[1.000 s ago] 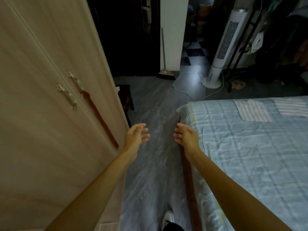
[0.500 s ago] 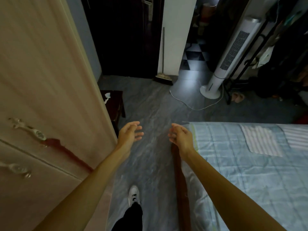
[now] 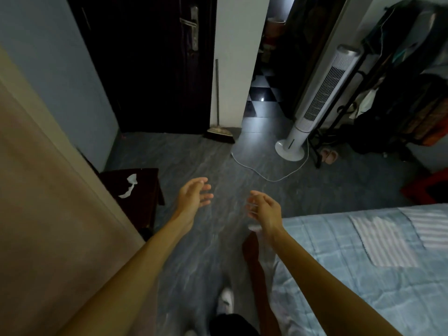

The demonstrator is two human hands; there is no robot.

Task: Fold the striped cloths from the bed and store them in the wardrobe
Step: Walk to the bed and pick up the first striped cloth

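Two striped cloths lie flat on the light blue bed (image 3: 339, 275) at the right: one cloth (image 3: 383, 241) nearer me, a second cloth (image 3: 429, 224) at the frame's right edge. The beige wardrobe (image 3: 48, 214) fills the left side, its doors closed. My left hand (image 3: 194, 197) and my right hand (image 3: 264, 209) are stretched out in front of me over the grey floor, palms facing each other, fingers relaxed, holding nothing. My right hand hovers just off the bed's near corner, well left of the cloths.
A dark small table (image 3: 138, 190) with white scraps stands beside the wardrobe. A broom (image 3: 218, 132) leans on the white wall. A white tower fan (image 3: 315, 105) with its cable on the floor and a clothes rack (image 3: 400, 81) stand behind the bed.
The view has swung away from the wardrobe toward the room; the wardrobe handles have left the frame. I have stepped forward along the bed. Both hands stay empty.
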